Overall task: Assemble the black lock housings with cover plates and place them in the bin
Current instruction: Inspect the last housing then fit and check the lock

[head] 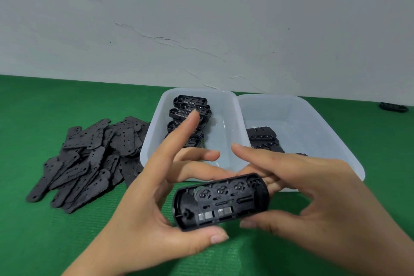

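Your counter wears a ribbed green mat [67,235]; behind it rises a cracked pale grey wall [201,18].

The left hand [156,188] hides part of the left bin's [228,105] housings [190,105] — both forearms run off the bottom edge.

Lock housing [221,201] pinched between thumbs and fingertips: black moulded plastic, matt, faint sheen along the rim. Small bright metal tabs and a coiled metal spring show inside it. Two bins [226,132] beyond the fingertips: translucent white plastic, smooth, glossy, with highlights on the floor. Cover plates [89,159], heaped left of the fingers: flat, dull black, matt. Mat [44,242] under the hands: green, finely ribbed, matt. Wall [201,18]: pale paint, cracked.
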